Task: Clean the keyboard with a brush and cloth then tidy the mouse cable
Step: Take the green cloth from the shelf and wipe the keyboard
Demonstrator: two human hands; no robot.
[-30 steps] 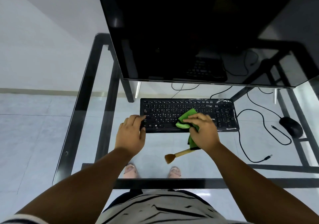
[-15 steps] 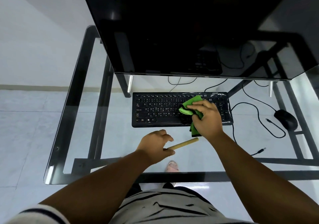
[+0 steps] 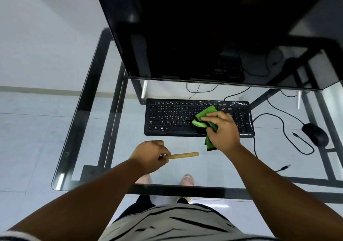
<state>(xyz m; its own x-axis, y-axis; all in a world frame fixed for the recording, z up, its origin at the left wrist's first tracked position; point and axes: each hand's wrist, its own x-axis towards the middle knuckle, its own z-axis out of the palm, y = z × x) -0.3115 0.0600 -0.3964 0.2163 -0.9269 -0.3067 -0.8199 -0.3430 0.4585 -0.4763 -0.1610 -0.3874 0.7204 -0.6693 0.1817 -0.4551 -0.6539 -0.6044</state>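
We have the right hand (image 3: pixel 223 129) gripping the cloth (image 3: pixel 204 117) on the keyboard (image 3: pixel 196 119), the left hand (image 3: pixel 151 154) curled round the brush (image 3: pixel 183 155) just short of it; risk: the cloth's tail under our fingers snags keys, and the mouse cable (image 3: pixel 284 129) lies untidied.

- Keyboard (image 3: pixel 174 119): black, full-size, lying flat on the glass counter (image 3: pixel 78 135) below the monitor's lower edge, its long side running left to right.
- Cloth (image 3: pixel 203 118): bright green with a dark edge, bunched, pressed onto the keys right of centre by the right hand (image 3: pixel 223 130); a tail hangs past the keyboard's near edge.
- Brush (image 3: pixel 183 155): pale wooden handle, roughly level, pointing right, gripped by the left hand (image 3: pixel 151 156); bristles hidden.
- Mouse (image 3: pixel 315 134): black, right of the keyboard.
- Mouse cable (image 3: pixel 284 127): black, looping loosely between keyboard and mouse.
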